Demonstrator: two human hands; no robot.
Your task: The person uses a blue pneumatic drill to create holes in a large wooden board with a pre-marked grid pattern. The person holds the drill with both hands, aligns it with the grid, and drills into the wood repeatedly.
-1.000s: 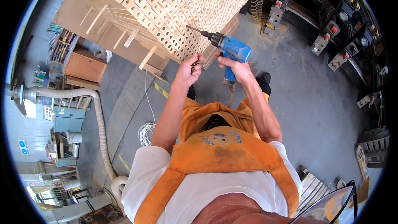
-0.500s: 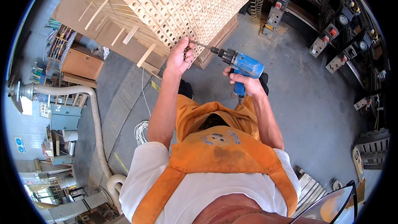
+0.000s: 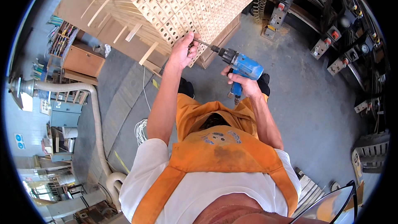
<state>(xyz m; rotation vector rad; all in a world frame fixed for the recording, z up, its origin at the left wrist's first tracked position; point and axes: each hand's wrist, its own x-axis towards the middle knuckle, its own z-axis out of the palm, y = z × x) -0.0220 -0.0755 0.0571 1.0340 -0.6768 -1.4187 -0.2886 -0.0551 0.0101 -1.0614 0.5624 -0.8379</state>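
View: From the head, we looked down at both hands and the drill (image 3: 248, 66).
Rod and left hand: The drill's thin rod (image 3: 204, 44) pointed up and left, its tip just beside the thumb of the left hand (image 3: 179, 54). We could not tell if they touched.
Drill's long line: It ran on a slant, with the tip at upper left and the fat back end at lower right.
Nearer hand: The right hand (image 3: 248, 85) was nearest the drill's body, and the left hand was nearest its tip.
Right fingers: We saw them wrapped around the handle, but could not tell if one pressed the trigger.
Left fingers: They were curled around small dark pieces (image 3: 190, 49), too hidden for us to count.
Drill's look: We saw a hard, scuffed blue body, a ribbed black nose (image 3: 226, 55) and a straight metal rod.
Blocks: Past the left hand, we saw pale wood blocks (image 3: 178, 6) packed in rows, with round holes in their faces.
Sticks: Flat, thin wood sticks (image 3: 149, 53) poked out left of the blocks.
Clothes: We saw soft, creased orange overalls (image 3: 219, 157) with a dark smudge.
Hose: A bendy, ribbed, pale hose (image 3: 98, 120) curved down at far left.
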